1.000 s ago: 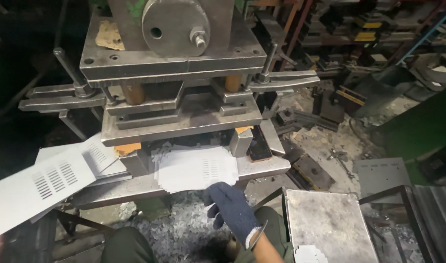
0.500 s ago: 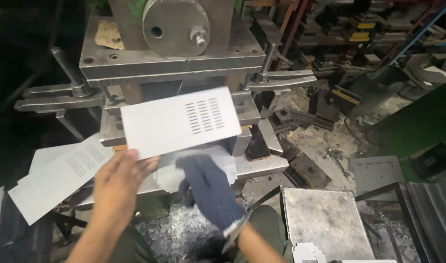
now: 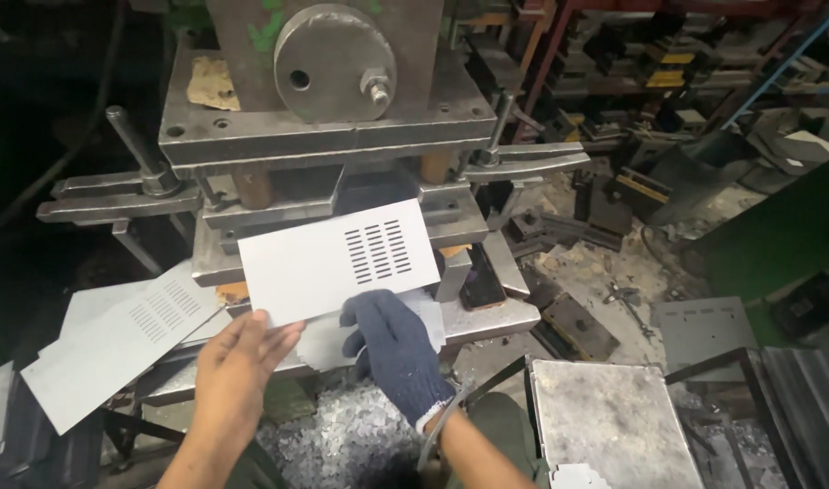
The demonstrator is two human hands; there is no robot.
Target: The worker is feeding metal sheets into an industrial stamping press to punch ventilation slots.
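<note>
White sheet metal, a rectangular plate with a block of punched slots (image 3: 335, 261), sits tilted in front of the press, held up just ahead of the die opening; the slot pattern lies toward its right end; the bare left hand (image 3: 235, 367) pinches the plate's lower left edge between thumb and fingers, grasping it; the right hand (image 3: 392, 349), in a dark blue knit glove, reaches up under the plate's lower edge with fingers curled against it, and whether it truly grips the plate or only steadies it I cannot tell; beneath the gloved hand another pale sheet (image 3: 342, 337) lies flat on the press bed (image 3: 487, 319); to the left a stack of slotted plates (image 3: 115, 340) rests slanted, well apart from the held one; the heavy steel press (image 3: 328, 109) rises behind, with a round grey disc (image 3: 335, 62) on its front and clamp arms to either side; silvery punch scraps (image 3: 342, 444) pile on the floor below; a grey metal panel (image 3: 604, 435) lies at lower right.
</note>
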